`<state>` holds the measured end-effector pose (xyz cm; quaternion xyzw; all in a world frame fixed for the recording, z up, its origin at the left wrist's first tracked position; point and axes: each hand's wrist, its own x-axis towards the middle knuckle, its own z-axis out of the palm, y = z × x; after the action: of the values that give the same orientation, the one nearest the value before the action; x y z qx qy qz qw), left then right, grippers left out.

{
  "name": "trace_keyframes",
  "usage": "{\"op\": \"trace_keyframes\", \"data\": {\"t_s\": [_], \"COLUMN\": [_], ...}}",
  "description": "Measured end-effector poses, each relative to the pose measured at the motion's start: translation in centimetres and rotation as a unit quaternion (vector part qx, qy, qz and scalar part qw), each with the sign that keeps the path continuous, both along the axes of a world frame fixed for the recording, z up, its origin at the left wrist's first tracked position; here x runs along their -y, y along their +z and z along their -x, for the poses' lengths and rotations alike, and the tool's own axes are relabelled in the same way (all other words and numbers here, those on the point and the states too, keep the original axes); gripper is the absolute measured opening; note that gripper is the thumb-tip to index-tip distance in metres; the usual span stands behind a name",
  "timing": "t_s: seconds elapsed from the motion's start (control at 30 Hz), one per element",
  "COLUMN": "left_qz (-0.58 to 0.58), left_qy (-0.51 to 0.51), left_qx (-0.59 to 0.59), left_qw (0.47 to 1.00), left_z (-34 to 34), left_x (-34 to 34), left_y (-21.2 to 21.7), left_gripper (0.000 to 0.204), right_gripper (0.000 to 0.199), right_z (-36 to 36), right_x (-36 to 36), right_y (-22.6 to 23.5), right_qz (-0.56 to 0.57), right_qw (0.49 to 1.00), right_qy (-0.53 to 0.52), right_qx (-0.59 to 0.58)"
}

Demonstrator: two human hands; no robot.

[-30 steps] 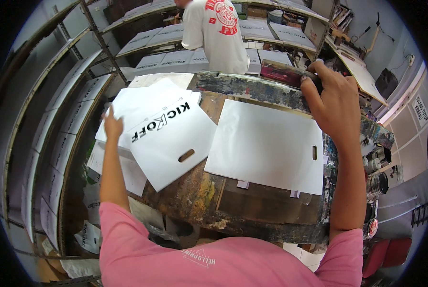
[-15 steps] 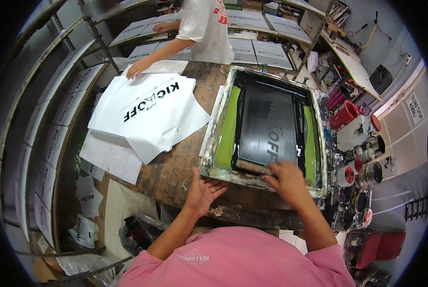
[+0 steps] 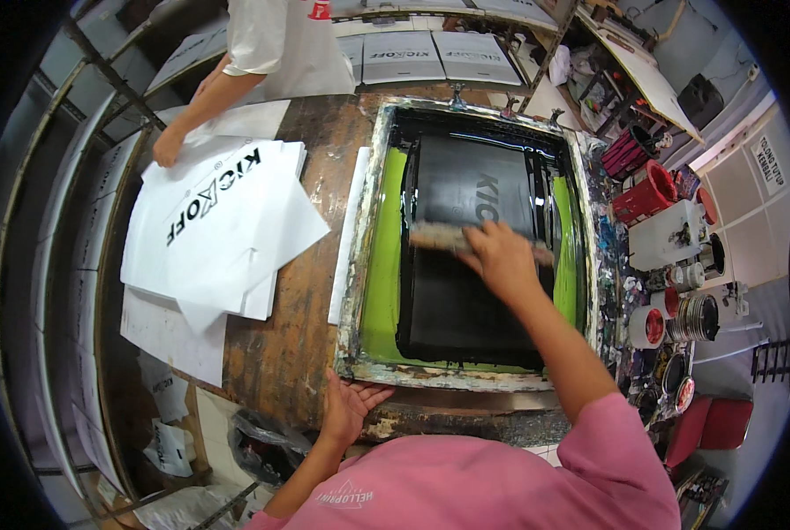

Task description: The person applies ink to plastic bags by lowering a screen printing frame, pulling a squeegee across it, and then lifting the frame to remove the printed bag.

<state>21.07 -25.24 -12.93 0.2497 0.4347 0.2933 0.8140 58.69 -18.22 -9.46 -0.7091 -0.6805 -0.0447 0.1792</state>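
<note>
A screen-printing frame [image 3: 359, 265] lies flat on the wooden table, its green mesh covered with black ink [image 3: 465, 300]. My right hand [image 3: 501, 256] grips a wooden squeegee [image 3: 439, 237] lying across the middle of the mesh. My left hand [image 3: 351, 408] rests open on the near left corner of the frame, pressing on its edge. A stack of white printed bags [image 3: 218, 221] lies to the left of the frame.
Another person in a white shirt [image 3: 280, 40] stands at the far side, one hand [image 3: 167, 146] on the bag stack. Red ink tubs [image 3: 644, 190] and open cans [image 3: 695, 316] crowd the table's right side. Curved racks [image 3: 50, 265] with printed sheets run along the left.
The frame, raised a second ago over a bare white bag, has come down flat. My right hand has moved from the frame's near edge up to the middle with the squeegee.
</note>
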Motion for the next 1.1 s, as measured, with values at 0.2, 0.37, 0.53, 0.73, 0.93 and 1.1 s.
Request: {"op": "trace_keyframes", "data": {"t_s": [0.2,0.37,0.53,0.73,0.93,1.1], "left_qz": [0.01,-0.008,-0.04,-0.14,-0.252,-0.465], "left_qy": [0.023,0.012,0.026,-0.013,-0.027,-0.078], "left_qx": [0.019,0.037,0.067,0.078,0.261,0.104], "left_qw": [1.0,0.999,0.997,0.987,0.931,0.876], "left_z": [0.1,0.1,0.2,0.6,0.1,-3.1], "left_x": [-0.3,-0.3,0.0,0.2,-2.8,-6.7], "left_y": [0.1,0.1,-1.2,-0.4,9.2,12.4], "left_gripper": [0.101,0.102,0.098,0.097,0.098,0.106], "right_gripper": [0.034,0.053,0.052,0.04,0.036,0.031], "right_z": [-7.0,-8.3,-1.3,7.5,9.1,6.0], "right_x": [-11.1,-11.6,1.6,15.6,15.1,9.4], "right_y": [-0.9,2.1,5.8,8.5,16.7,23.5], "right_qz": [-0.044,0.04,0.189,0.123,-0.134,-0.234], "right_qw": [0.997,0.997,0.979,0.99,0.986,0.965], "right_qy": [0.0,0.017,0.052,0.02,-0.031,-0.034], "right_qx": [0.057,0.059,-0.052,-0.065,0.09,0.117]}}
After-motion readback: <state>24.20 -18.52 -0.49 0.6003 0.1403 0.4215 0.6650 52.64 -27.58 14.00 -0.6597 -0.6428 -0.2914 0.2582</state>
